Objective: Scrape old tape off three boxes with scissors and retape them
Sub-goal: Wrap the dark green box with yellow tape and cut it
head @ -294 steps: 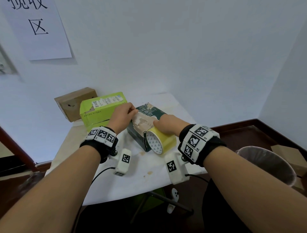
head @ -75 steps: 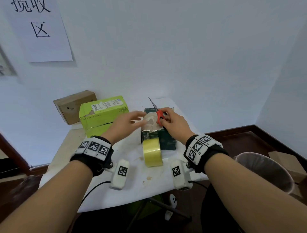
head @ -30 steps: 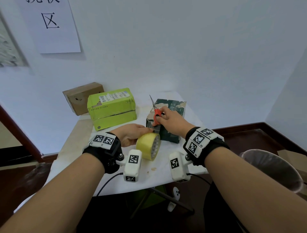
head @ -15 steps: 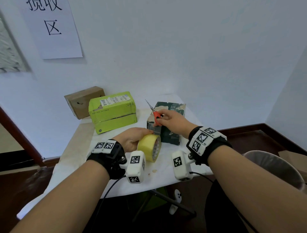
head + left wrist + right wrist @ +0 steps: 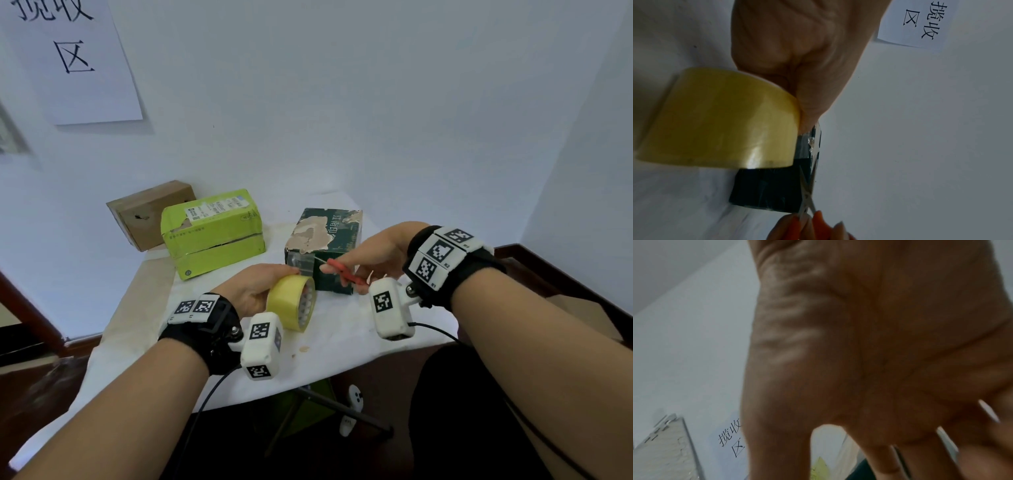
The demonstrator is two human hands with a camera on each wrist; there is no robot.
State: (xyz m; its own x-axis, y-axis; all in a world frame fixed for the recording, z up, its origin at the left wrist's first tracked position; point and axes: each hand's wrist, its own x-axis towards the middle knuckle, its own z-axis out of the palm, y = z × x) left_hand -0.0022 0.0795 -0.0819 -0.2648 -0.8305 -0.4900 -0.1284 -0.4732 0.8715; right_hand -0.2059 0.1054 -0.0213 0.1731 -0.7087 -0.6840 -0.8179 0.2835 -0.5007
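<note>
scissors (image 5: 342, 274) red-handled, gripped in right hand (image 5: 373, 253), blades at tape strip | left hand (image 5: 253, 291) curled round yellow tape roll (image 5: 291, 303) | dark green box (image 5: 325, 240) just behind

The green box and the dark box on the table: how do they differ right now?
The green box is bright lime with a white label on top; the dark green box has its top print torn away to bare pale card. The green box sits untouched near the wall; the dark green box is being worked on, with clear tape from the roll on its front and the scissors at that tape. Both rest on the white table.
</note>
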